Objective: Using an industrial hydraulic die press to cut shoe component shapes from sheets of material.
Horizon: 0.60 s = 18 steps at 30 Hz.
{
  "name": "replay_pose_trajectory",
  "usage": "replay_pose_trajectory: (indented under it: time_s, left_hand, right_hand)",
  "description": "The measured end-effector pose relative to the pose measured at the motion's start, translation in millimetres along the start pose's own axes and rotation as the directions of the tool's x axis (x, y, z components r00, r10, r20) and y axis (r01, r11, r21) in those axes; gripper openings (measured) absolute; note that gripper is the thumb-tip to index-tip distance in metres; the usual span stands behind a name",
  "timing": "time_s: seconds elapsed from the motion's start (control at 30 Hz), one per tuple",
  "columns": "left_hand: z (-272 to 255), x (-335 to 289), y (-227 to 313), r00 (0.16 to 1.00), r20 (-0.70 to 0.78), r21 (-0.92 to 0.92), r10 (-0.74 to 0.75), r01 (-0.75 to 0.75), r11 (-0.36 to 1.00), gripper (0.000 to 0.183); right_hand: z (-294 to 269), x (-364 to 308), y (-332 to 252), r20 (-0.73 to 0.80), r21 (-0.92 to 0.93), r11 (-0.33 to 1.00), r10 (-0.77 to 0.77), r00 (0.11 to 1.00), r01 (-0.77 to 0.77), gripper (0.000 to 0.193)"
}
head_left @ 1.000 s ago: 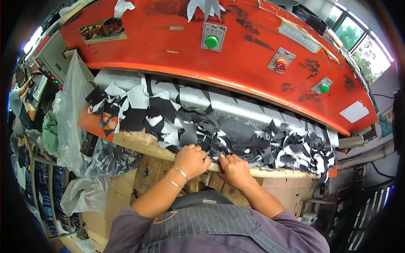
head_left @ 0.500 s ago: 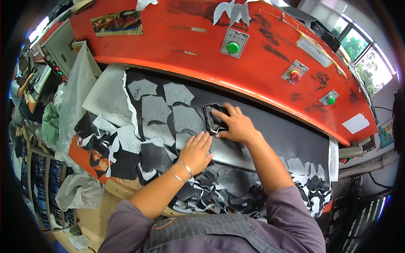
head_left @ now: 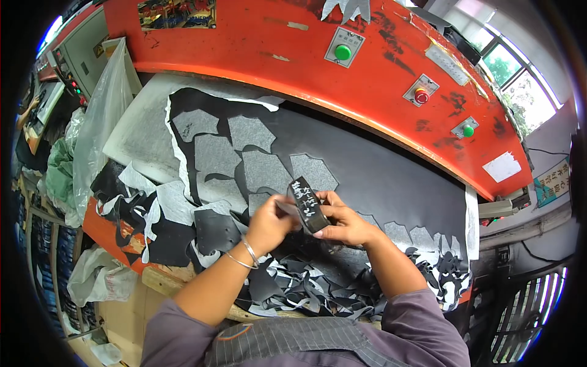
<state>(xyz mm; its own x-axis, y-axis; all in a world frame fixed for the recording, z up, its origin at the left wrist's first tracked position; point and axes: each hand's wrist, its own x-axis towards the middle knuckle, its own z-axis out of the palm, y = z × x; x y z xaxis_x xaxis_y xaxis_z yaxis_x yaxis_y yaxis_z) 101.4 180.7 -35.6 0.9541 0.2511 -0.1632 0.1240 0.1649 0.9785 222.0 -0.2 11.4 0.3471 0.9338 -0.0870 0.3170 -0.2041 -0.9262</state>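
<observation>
My right hand (head_left: 350, 224) holds a black-banded cutting die (head_left: 307, 205) with white handwriting on its side, raised above the work surface. My left hand (head_left: 269, 225), wearing a silver bangle, is at the die's left side. Its fingers pinch a dark cut piece (head_left: 286, 208), smeared by motion, against or just beside the die. Below and beyond the hands lies a sheet of black material (head_left: 382, 168). Grey shaped cut-outs show through it, one of them a grey cut-out (head_left: 313, 172) right behind the die.
A red press beam (head_left: 263, 46) with a green button (head_left: 343, 52) and a red stop button (head_left: 421, 95) spans the far side. Black and white scraps (head_left: 306, 281) pile along the near edge, and more scraps (head_left: 174, 214) lie at left. Clear plastic sheeting (head_left: 101, 128) hangs far left.
My right hand has lifted the die off the sheet and tilted it on its side. My left hand has come off the sheet to the die. A grey cut-out now shows where the die stood.
</observation>
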Motion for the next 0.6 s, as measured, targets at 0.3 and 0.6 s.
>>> replay_pose_trajectory:
  time_s: [0.3, 0.6]
  left_hand:
    - [-92, -6, 25, 0.797, 0.072, 0.905, 0.6, -0.305, 0.296, 0.046]
    - [-62, 110, 21, 0.937, -0.159, 0.7, 0.31, -0.114, 0.705, 0.072]
  right_hand:
    - [-75, 105, 12, -0.152, -0.699, 0.71, -0.032, 0.988, -0.085, 0.045]
    - [-78, 118, 53, -0.294, -0.678, 0.73, -0.156, 0.943, -0.09, 0.072]
